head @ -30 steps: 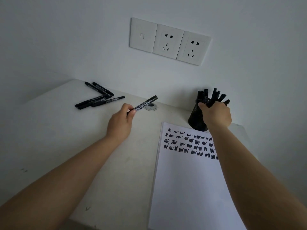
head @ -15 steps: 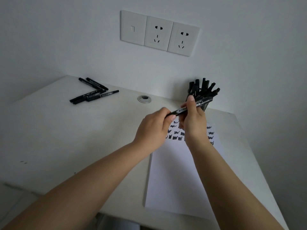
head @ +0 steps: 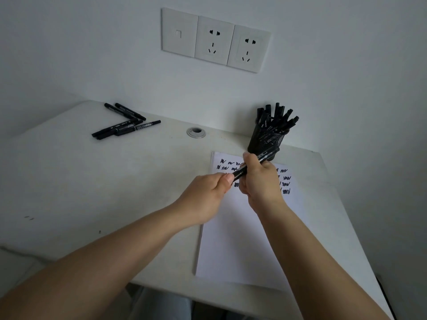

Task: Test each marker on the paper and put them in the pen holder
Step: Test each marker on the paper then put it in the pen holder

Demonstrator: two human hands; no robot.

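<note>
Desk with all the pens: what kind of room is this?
Probably a study or office corner: a white desk against the wall, wall sockets above it, a pen holder full of markers and scribbled paper.

Single head-worn wide view, looking forward and down over the desk (head: pixel 69 181), facing the wall (head: pixel 323 65)

We see two bare forearms rising from the six o'clock edge, with no sleeve, watch, ring or band on either. Our left hand (head: pixel 208 192) shows its knuckles and a short, unpainted thumbnail; our right hand (head: pixel 260 181) shows its back and wrist. At six o'clock, under the desk edge, a strip of pale grey clothing shows.
</note>
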